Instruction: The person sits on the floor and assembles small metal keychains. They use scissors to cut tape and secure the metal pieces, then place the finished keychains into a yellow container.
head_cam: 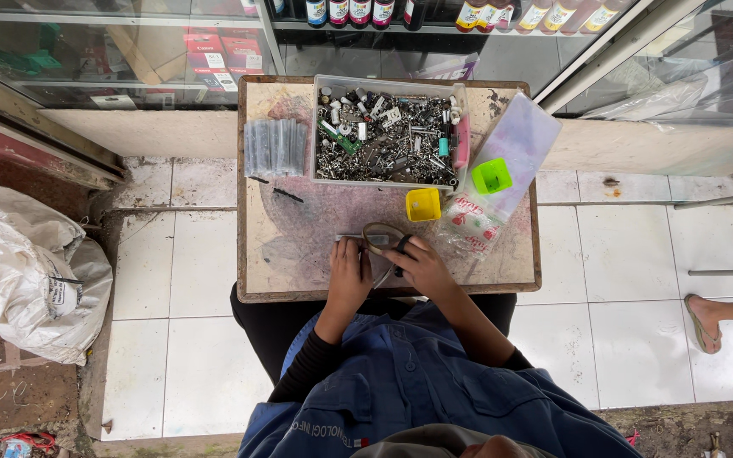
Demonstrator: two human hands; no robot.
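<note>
head view: looking straight down on a person seated at a small wooden table [265, 271] set on white floor tiles.
left hand [349, 276]: resting at the table's near edge, fingers curled down on a thin metal piece [351, 238] that lies flat on the top; whether it is pinched or only pressed i cannot tell.
right hand [422, 265]: closed around the dark handles of a pair of scissors [383, 236], which rest on the table just beside the left hand.
hands together: close, nearly touching, both at the middle of the near edge.
step in hand: by the look of it, steadying the small piece with one hand while the scissors are brought to it.
next move calls for: a firm hold on the thin piece and a careful lining-up of the blades, since the piece is small.
parts tray [388, 136]: clear plastic box full of small metal parts, at the far side of the table.
yellow cup [423, 204]: just in front of the tray.
green cup [492, 175]: on a clear lid to the right.
white sack [27, 271]: on the ground, well apart to the left.
</note>
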